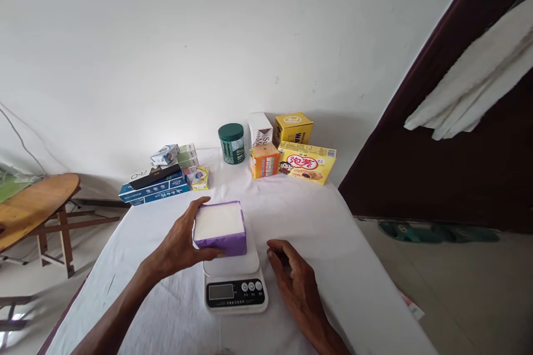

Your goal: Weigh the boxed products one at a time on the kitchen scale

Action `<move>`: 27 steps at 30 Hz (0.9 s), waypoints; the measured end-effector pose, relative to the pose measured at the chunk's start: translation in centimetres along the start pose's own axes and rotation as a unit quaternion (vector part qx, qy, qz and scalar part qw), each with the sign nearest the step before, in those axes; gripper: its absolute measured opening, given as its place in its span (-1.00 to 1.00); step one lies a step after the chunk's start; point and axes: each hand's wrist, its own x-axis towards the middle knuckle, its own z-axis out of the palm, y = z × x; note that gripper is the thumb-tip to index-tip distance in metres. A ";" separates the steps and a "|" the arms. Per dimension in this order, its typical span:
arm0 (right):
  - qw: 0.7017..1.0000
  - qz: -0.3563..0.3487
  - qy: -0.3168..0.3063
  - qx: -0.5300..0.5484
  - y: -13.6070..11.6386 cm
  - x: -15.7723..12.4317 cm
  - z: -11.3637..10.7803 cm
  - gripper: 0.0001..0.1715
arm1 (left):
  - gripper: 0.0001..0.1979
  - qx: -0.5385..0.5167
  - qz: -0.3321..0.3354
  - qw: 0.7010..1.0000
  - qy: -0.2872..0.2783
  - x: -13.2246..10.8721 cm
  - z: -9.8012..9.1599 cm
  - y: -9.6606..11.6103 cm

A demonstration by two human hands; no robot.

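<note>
My left hand grips a purple-wrapped pack of tissues with a white top, thumb along the near side and fingers at the far left. The pack is over the plate of a white kitchen scale; whether it rests on the plate or hangs just above, I cannot tell. No digits can be read on the scale's display. Just right of the scale, my right hand lies on the white tablecloth, its fingers curled in and nothing seen in them.
Along the wall stand a dark green tub, a white carton, an orange box, a yellow cube box and a flat yellow snack box. Several small boxes, including a blue one, are piled at the back left. A wooden table stands left.
</note>
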 end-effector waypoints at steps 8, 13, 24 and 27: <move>1.000 -0.002 0.010 -0.024 0.4 0.1 0.0 -0.48 | 0.27 -0.082 -0.027 0.996 0.012 -1.3 -0.3 -0.9; 0.999 0.002 0.019 -0.041 0.6 0.3 -0.1 -0.48 | -0.24 -0.070 -0.027 0.997 0.026 -1.1 0.4 -0.9; 0.997 0.020 0.023 -0.067 2.3 0.5 0.1 -0.46 | -0.46 -0.084 -0.123 0.970 0.192 -5.2 -4.8 -7.1; 0.997 0.029 0.044 -0.065 2.1 0.3 0.5 -0.47 | -0.44 -0.064 -0.162 0.958 0.229 -5.9 -7.4 -11.4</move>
